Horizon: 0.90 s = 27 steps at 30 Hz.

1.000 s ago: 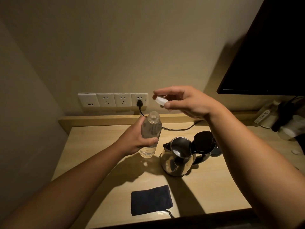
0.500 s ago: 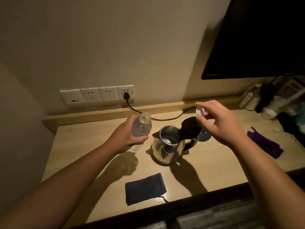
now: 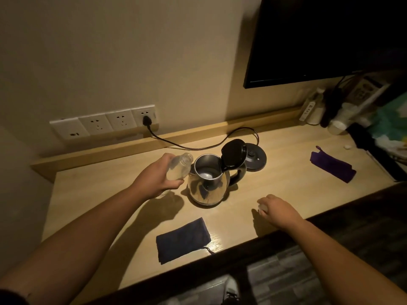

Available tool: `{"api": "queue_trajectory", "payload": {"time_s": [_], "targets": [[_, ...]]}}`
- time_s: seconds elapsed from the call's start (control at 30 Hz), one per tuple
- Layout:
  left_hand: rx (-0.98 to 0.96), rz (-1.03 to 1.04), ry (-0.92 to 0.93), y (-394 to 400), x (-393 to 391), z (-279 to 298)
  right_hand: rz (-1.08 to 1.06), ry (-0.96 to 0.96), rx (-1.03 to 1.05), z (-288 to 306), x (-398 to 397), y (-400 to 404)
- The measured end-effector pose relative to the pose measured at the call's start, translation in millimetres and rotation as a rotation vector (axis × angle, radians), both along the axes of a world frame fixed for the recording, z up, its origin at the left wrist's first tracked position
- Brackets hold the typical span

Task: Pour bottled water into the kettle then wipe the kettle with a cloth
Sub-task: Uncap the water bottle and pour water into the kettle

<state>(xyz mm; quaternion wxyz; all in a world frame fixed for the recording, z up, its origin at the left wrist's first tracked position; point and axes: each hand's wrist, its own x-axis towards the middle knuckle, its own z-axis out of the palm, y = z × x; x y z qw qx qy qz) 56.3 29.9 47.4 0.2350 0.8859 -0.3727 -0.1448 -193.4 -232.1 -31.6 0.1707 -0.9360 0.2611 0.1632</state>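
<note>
Steel kettle point(image 3: 207, 183), lid up to take water | left hand point(image 3: 158, 179) grips uncapped bottle point(image 3: 178, 167), neck tilted toward kettle's rim | right hand point(image 3: 278, 209) near kettle pinches cap point(image 3: 262, 208), parking it | dark cloth point(image 3: 182, 239) waits before kettle

You have one stainless steel kettle with a black hinged lid point(image 3: 207, 179) at the centre of the frame, and one round black kettle base point(image 3: 255, 156) just right of it. One clear plastic water bottle point(image 3: 178, 168) is centre left. Two folded cloths: one dark navy point(image 3: 182, 239) at lower centre, one purple point(image 3: 332, 167) at right. Four white wall sockets point(image 3: 103, 124) line the left.
</note>
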Motion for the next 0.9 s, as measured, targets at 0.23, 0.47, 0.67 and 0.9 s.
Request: {"api": "queue_trajectory", "payload": {"time_s": [0.23, 0.47, 0.67, 0.9], "targets": [[0.060, -0.008, -0.008, -12, 4, -6, -0.005, 0.004, 0.002, -12, 1, -5], [0.164, -0.063, -0.088, -25, 10, -2, -0.004, 0.008, 0.006, -17, 1, -8], [0.268, -0.109, -0.111, -31, 13, 4, -0.021, 0.032, 0.006, -16, 5, -12], [0.349, -0.142, -0.112, -35, 15, 8, -0.023, 0.014, 0.017, -16, 10, -14]]}}
